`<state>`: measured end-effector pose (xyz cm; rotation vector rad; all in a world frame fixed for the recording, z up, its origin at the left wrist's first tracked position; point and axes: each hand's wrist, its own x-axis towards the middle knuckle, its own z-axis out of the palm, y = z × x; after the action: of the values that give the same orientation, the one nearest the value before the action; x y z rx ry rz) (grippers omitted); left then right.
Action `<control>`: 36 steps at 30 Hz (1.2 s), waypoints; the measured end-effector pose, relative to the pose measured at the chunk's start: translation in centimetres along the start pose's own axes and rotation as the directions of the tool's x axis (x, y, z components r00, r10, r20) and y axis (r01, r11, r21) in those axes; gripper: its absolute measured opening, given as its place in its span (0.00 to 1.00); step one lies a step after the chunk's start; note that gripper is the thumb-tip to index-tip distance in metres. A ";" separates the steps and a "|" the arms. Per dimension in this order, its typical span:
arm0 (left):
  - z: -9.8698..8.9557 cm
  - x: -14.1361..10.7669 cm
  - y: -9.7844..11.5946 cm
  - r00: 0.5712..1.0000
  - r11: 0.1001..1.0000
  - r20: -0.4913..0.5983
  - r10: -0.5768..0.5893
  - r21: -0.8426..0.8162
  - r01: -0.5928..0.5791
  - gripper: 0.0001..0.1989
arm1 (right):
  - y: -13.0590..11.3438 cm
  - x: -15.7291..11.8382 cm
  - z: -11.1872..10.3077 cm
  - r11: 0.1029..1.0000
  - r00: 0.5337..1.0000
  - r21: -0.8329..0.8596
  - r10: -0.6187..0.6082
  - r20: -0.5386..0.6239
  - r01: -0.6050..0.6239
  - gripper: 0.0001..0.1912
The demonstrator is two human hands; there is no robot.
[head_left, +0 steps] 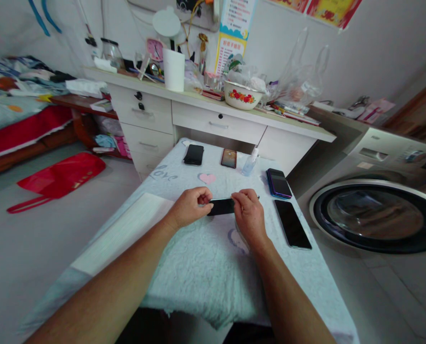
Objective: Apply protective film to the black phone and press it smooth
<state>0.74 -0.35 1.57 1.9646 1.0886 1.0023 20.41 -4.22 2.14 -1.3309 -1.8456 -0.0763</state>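
A black smartphone [222, 207] lies lengthwise between my hands, its dark face toward me, low over the cloth-covered table [191, 267]. My left hand [190, 206] pinches its left end between thumb and fingers. At the other end, my right hand [249, 215] is closed on the phone, hiding part of it. Whether the phone touches the cloth I cannot tell. Beyond my hands are another black phone [193, 155], a brown phone or case [229, 158] and a clear spray bottle [250, 163]. To the right lie a stack of phones [279, 183] and a larger dark phone [293, 224].
A folded white cloth or paper [123, 234] lies along the table's left side. Behind stands a white desk [218, 122] bearing a flowered bowl [243, 95] and a paper roll [174, 70]. A washing machine [392, 157] is at the right; a red bag [62, 176] lies on the floor.
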 end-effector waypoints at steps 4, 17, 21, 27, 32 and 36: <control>0.0 0.0 -0.2 1.000 1.000 0.004 0.009 -0.006 -0.008 0.03 | 0.0 0.0 -0.1 1.000 1.000 -0.001 -0.008 0.010 0.008 0.12; 0.1 0.0 -0.3 1.000 1.000 -0.014 0.018 -0.007 -0.019 0.03 | 0.1 0.1 -0.3 0.998 0.997 -0.021 0.066 -0.047 -0.067 0.11; 0.1 0.0 -0.3 1.000 1.000 -0.007 0.014 0.001 -0.014 0.03 | 0.1 0.0 -0.3 0.998 0.997 -0.018 0.063 -0.041 -0.064 0.12; 0.0 0.0 0.1 1.000 1.000 -0.009 -0.002 -0.006 0.002 0.03 | 0.0 0.1 -0.3 0.999 0.999 -0.019 0.038 -0.014 -0.038 0.12; 0.0 0.0 0.1 1.000 1.000 -0.006 0.008 -0.010 -0.008 0.03 | -0.1 0.0 -0.1 1.000 1.000 -0.009 -0.004 0.004 0.004 0.13; -0.1 0.0 0.1 1.000 1.000 0.003 0.003 -0.011 -0.003 0.03 | 0.0 0.0 -0.1 1.000 1.000 0.007 -0.007 0.020 0.007 0.13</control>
<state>0.71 -0.37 1.64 1.9587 1.0767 1.0046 20.44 -4.25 2.22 -1.3246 -1.8663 -0.0603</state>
